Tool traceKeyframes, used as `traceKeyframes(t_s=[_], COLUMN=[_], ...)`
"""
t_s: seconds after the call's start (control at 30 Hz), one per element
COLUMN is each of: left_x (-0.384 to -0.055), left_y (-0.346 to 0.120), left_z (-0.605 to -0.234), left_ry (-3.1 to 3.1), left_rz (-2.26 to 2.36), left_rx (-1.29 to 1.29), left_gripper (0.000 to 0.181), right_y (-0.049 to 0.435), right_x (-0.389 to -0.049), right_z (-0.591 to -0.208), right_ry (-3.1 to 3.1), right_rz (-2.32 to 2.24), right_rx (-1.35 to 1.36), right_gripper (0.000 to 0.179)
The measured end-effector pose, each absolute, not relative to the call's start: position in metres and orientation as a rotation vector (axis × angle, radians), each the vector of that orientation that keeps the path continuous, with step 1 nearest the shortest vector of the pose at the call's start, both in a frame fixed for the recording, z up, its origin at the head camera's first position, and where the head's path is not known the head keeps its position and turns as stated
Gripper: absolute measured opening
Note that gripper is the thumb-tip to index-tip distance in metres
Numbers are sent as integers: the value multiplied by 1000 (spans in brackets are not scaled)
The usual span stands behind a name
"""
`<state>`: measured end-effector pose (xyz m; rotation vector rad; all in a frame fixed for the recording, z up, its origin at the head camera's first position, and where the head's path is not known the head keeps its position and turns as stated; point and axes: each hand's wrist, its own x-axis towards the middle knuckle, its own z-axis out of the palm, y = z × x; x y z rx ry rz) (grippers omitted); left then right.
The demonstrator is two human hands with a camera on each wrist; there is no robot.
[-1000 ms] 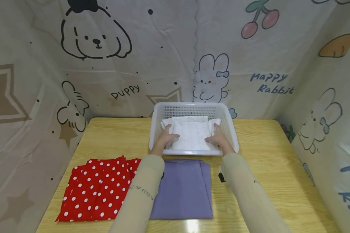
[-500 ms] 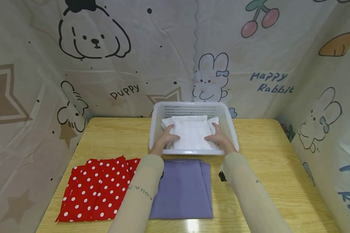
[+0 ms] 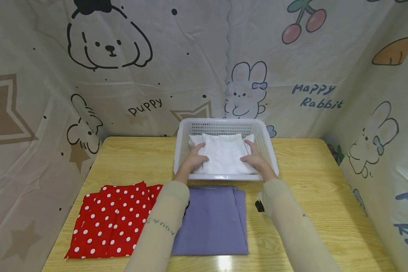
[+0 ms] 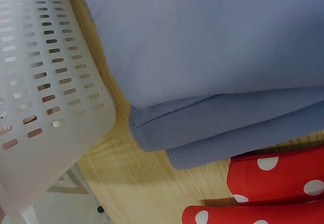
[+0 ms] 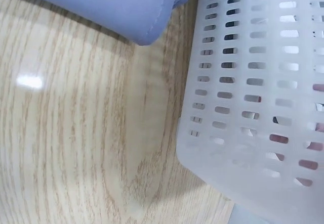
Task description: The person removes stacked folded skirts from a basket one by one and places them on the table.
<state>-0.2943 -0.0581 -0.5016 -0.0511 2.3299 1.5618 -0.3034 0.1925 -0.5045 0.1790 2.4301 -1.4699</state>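
Observation:
In the head view, a folded white cloth (image 3: 223, 153) lies inside a white plastic basket (image 3: 225, 177). My left hand (image 3: 194, 158) reaches over the basket's near rim and grips the cloth's left side, its thumb on top. On the right side, my right hand (image 3: 257, 158) grips the same cloth, thumb pointing inward. The lower fingers of both hands are hard to see. Neither wrist view shows the grip; the perforated basket wall (image 4: 45, 82) stands in the way on the left, and likewise the basket wall (image 5: 253, 102) on the right.
A folded purple-blue cloth (image 3: 210, 223) lies on the wooden table (image 3: 309, 177) just in front of the basket. Left of it is a folded red cloth with white dots (image 3: 112, 223), partly behind the left sleeve. A printed curtain (image 3: 190, 49) encloses the table's back and sides.
Both hands have closed in slightly on the white cloth, whose sides are drawn inward and whose surface has shifted a little. The basket and the other cloths stay put.

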Motion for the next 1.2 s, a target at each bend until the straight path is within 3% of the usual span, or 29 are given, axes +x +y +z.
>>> traceKeyframes(t_s=[0.63,0.9,1.2], left_x=[-289,-269,-232], left_y=[-48,-34,-4], left_z=[-469,-442,-436], left_ry=[2270,2308,2280], left_rz=[1781,1764,1874], left_rx=[86,182,351], left_gripper=[69,70,70], right_y=[219,240,273], right_x=[-285,-259,-217], right_z=[-445,-416,-405], right_ry=[2549,2551,2627], right_rz=[-1504,-1564,-1558], right_rx=[61,2,-55], right_gripper=[82,84,83])
